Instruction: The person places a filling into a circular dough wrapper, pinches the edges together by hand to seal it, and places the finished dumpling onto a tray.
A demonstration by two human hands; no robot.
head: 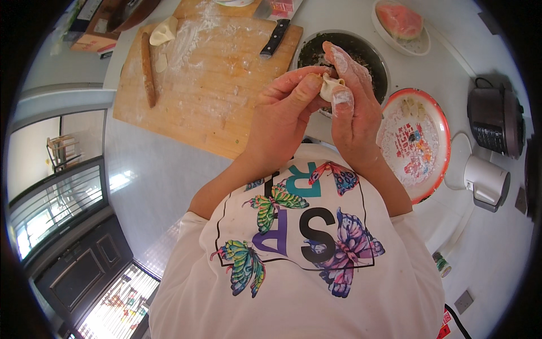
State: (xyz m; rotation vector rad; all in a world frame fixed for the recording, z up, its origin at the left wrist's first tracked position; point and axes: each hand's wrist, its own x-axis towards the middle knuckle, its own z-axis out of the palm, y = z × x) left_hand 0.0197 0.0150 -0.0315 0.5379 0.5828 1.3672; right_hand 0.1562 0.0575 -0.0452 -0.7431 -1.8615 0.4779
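Between my two hands is a small pale dumpling (331, 87) with a pleated dough edge. The thumb and fingers of my left hand (288, 99) pinch its left side. My right hand (357, 99), dusted with flour, grips it from the other side with the thumb in front. Both hands hold it over the near part of a metal bowl (386, 76) of dark green chopped filling (313, 51), partly hidden by my fingers. Right of the bowl lies a red-rimmed enamel tray (445, 123), floured, with a few pale dumplings (413, 108) at its far end.
A floured wooden board (203, 97) carries a rolling pin (147, 70), a dough lump (164, 31), a flat dough round (161, 63) and a black-handled knife (276, 38). Wrapped watermelon (399, 21) sits in a white dish (413, 50). A kettle (487, 180) and a dark cooker (493, 118) stand rightward.
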